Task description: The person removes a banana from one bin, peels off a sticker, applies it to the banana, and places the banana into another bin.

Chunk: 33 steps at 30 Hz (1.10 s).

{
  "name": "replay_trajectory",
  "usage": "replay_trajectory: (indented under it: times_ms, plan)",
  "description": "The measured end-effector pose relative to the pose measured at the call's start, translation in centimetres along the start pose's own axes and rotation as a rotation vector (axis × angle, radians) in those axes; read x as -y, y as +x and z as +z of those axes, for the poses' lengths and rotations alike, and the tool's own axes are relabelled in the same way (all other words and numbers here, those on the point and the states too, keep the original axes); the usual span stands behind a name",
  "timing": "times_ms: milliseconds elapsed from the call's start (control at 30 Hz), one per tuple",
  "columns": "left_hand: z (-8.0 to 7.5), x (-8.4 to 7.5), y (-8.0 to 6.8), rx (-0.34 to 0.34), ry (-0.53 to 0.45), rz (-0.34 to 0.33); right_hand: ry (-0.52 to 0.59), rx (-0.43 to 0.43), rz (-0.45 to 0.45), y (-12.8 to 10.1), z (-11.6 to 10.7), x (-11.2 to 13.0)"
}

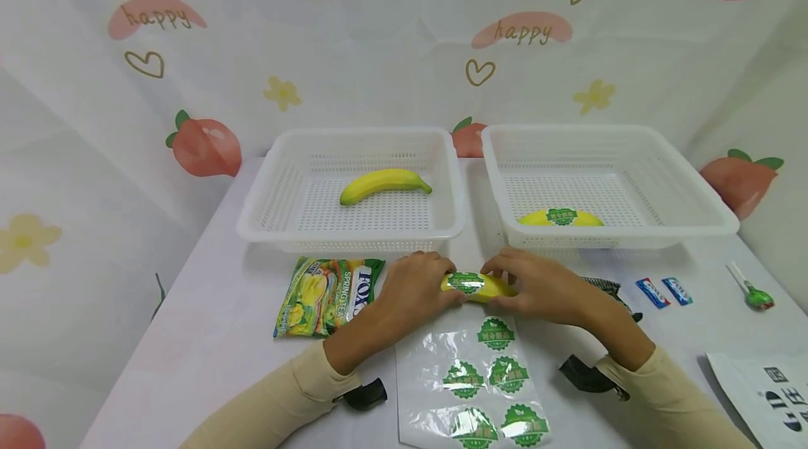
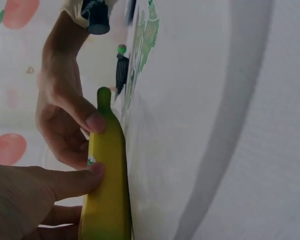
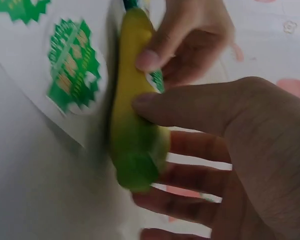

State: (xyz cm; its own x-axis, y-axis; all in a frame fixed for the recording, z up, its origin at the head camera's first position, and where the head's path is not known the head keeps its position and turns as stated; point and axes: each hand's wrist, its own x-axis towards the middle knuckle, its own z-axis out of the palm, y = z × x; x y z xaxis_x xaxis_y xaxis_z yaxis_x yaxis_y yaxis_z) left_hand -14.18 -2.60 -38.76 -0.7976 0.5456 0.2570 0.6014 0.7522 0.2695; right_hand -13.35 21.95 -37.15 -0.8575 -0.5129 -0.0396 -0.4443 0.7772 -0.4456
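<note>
A yellow banana (image 1: 495, 288) with green ends lies between my two hands, above the top of a sticker sheet (image 1: 435, 379). My left hand (image 1: 413, 287) grips one end, thumb on the near side and fingers behind. On the other end, my right hand (image 1: 543, 287) pinches likewise; its thumb (image 3: 155, 107) presses the skin in the right wrist view. A green round sticker (image 1: 465, 283) sits on the banana's upper face, near the left fingers. Several matching green stickers (image 1: 463, 379) remain on the sheet below.
A white basket (image 1: 259, 230) at back left holds a plain banana (image 1: 381, 184). The back right basket (image 1: 688, 230) holds a stickered banana (image 1: 587, 219). Around the hands lie a candy bag (image 1: 322, 298), small wrapped candies (image 1: 653, 292), a lollipop (image 1: 757, 298) and a white printed packet (image 1: 764, 393).
</note>
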Motion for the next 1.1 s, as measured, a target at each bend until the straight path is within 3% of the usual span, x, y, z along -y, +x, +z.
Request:
replay_trajectory:
  times_ms: [133, 367, 500, 767, 933, 1100]
  plan:
    - [-0.2, -0.2, 0.2, -0.020, -0.017, 0.046, 0.083, 0.070, 0.034, -0.2, -0.8, -0.3]
    - [-1.2, -1.8, 1.9, -0.057, -0.364, 0.157, 0.134, 0.108, 0.039, -0.2, -1.2, -0.6]
    - [-1.6, -3.1, 3.4, -0.069, -0.439, 0.200, 0.156, 0.119, 0.032, -0.2, -1.3, -0.7]
    - [-0.9, -4.0, 5.8, -0.023, -0.448, 0.092, 0.155, 0.142, 0.062, -1.1, -2.8, -0.7]
    - [0.0, -3.9, 6.1, -0.024, -0.514, 0.059, 0.147, 0.146, 0.088, -2.9, -5.2, -1.0]
    - [0.8, -4.1, 6.2, -0.038, -0.597, 0.041, 0.092, 0.086, 0.120, -5.8, -8.3, -1.8]
